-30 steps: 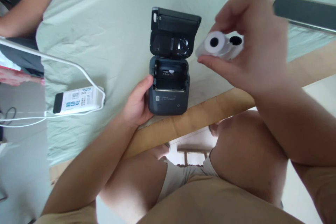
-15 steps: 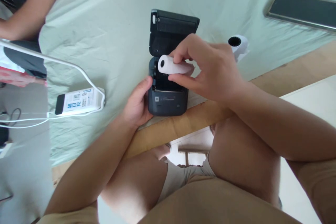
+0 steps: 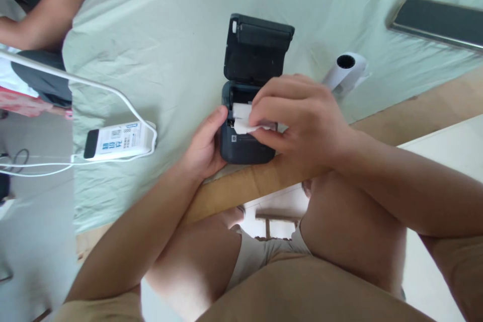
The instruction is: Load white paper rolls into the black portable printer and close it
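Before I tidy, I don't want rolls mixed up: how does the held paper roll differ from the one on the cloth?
The right hand pinches the held paper roll over the open label printer; the loose paper roll rests unheld on the green cloth. The loose paper roll shows a dark core opening, while none shows on the held paper roll. Both look white.

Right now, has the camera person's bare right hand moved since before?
Yes, the right hand moved left, from beside the open black plastic device to over it.

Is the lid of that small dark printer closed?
No: the lid stands open, tilted back from the body of the printer beside the left hand.
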### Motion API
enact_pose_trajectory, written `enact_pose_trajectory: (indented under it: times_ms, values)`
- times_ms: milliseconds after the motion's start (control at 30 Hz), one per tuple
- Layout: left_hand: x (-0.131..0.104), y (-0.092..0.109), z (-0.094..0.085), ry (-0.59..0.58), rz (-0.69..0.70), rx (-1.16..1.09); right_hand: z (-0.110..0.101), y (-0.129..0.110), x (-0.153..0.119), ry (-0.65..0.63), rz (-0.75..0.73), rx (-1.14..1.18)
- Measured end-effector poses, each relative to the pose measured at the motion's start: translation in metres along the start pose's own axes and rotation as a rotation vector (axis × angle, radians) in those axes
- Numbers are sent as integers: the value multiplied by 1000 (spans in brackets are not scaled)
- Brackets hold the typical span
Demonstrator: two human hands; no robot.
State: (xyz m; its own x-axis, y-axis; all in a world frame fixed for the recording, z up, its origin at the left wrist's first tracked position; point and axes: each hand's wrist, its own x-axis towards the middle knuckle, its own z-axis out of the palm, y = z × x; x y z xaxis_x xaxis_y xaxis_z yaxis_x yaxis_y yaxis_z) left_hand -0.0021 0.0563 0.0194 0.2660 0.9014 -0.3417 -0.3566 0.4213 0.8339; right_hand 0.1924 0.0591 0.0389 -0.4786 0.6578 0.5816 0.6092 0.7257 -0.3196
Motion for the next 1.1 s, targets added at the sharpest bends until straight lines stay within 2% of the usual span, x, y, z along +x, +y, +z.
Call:
enact_pose_trajectory:
  times_ms: [167, 233, 333, 433, 467, 567, 767, 900, 1000, 1100]
  values:
    - [-3, 0, -6, -46, 111, 46, 5, -2, -5, -185, 15, 7]
    - [-4, 1, -7, -48, 129, 75, 2, 0, -5, -193, 12, 69]
    - [-5, 2, -7, -41, 119, 92, -6, 3, -4, 0, 23, 191]
    - [-5, 2, -8, -44, 97, 105, -14, 7, -2, 215, 194, 157]
    - [-5, 1, -9, -45, 90, 117, -15, 8, -1, 244, 255, 135]
    - [-4, 0, -12, -53, 83, 139, -14, 15, -2, 216, 374, 179]
    - [-4, -1, -15, -75, 119, 143, -1, 24, -13, 295, 327, 409]
    - [0, -3, -17, -92, 128, 160, 10, 33, -15, 221, 347, 504]
    - [1, -7, -20, -131, 160, 148, 16, 39, -18, 92, 441, 515]
    - [0, -10, -23, -151, 174, 122, 14, 39, -20, -61, 485, 559]
